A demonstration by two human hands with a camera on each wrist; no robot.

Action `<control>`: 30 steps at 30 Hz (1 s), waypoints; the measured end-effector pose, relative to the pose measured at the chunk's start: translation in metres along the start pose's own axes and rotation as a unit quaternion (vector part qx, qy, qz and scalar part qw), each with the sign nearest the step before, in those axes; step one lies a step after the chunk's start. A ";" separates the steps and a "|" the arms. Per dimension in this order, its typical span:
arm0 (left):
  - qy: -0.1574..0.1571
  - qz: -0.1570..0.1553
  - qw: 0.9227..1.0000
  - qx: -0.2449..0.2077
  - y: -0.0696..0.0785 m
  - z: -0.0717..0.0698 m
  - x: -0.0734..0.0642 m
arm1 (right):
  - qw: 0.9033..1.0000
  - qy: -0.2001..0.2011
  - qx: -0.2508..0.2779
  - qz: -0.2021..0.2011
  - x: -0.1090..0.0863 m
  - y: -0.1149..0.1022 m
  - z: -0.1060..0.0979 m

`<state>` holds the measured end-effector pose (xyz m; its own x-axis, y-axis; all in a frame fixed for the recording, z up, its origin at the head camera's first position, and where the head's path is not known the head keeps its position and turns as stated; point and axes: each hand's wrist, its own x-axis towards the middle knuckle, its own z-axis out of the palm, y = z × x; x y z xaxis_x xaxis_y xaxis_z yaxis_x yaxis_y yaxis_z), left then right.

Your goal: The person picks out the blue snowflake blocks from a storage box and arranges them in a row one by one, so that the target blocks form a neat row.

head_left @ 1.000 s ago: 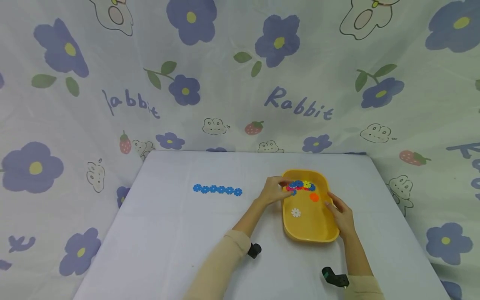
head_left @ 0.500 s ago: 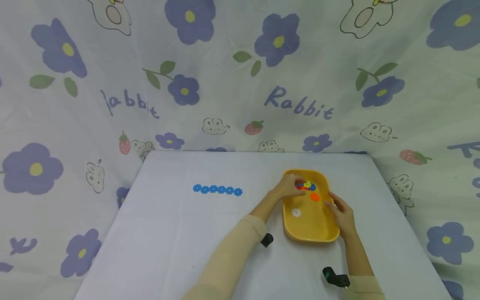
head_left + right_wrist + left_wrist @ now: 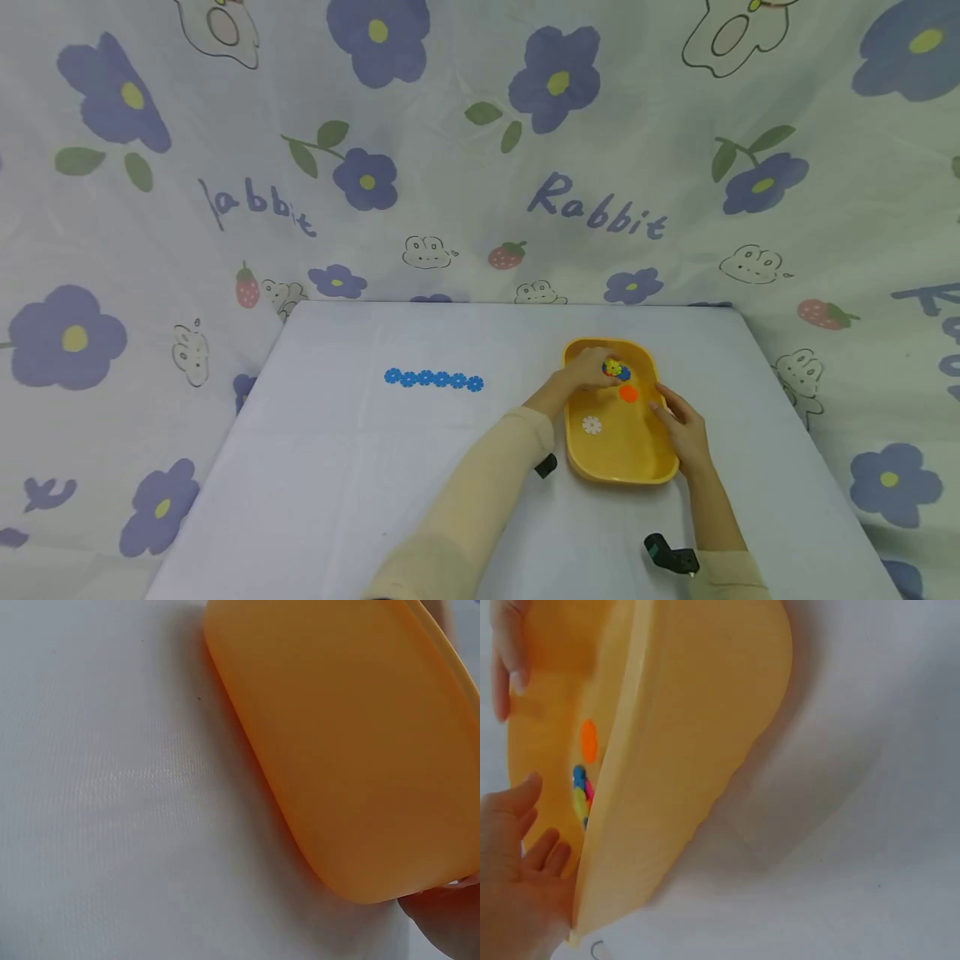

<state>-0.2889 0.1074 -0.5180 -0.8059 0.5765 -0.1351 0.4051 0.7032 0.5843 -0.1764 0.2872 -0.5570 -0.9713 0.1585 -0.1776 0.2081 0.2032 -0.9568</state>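
Note:
A yellow plastic tray (image 3: 622, 462) stands on the right half of the table. My left hand (image 3: 587, 371) reaches over its left wall, fingers spread beside a small pile of snowflake discs (image 3: 615, 368) in yellow, blue and red. In the left wrist view, thumb and fingers are apart, and I see nothing between them; the hand partly hides the pile in the head view. On the opposite side, my right hand (image 3: 688, 432) holds the tray's right rim, thumb over the edge. An orange disc (image 3: 628, 393) and a white disc (image 3: 592, 425) lie separately on the tray floor.
Several blue snowflake discs (image 3: 434, 379) form a line on the white tabletop (image 3: 315, 467), left of the tray. A patterned curtain (image 3: 465, 167) hangs behind the table. Black wrist-camera parts (image 3: 670, 555) stick out near both forearms.
My left hand has moved rightward, farther into the tray. The pile of discs now looks gathered into a smaller clump toward the right. My right hand and the blue line stay put.

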 end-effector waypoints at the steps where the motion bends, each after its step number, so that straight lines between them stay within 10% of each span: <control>1: -0.007 -0.008 1.000 -0.007 0.001 0.001 0.000 | 1.000 0.001 -0.001 0.000 0.000 0.000 0.001; 7: -0.037 -0.070 0.995 -0.057 0.001 0.011 -0.006 | 1.000 0.006 0.004 0.004 -0.003 0.002 0.005; 16: -0.035 -0.027 0.996 -0.077 0.000 0.017 -0.001 | 1.000 0.012 -0.014 0.006 -0.001 0.000 0.002; 25: -0.012 -0.046 0.990 0.135 0.006 0.023 0.000 | 1.000 0.016 0.003 0.006 0.000 0.000 0.002; 30: -0.008 -0.047 0.985 0.167 0.006 0.026 0.001 | 1.000 0.017 -0.003 0.004 0.001 0.000 0.001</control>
<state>-0.2762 0.1235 -0.5356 -0.8412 0.5063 -0.1900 0.4503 0.8503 0.2724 -0.1779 0.2860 -0.5577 -0.9650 0.1922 -0.1783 0.2174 0.2068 -0.9539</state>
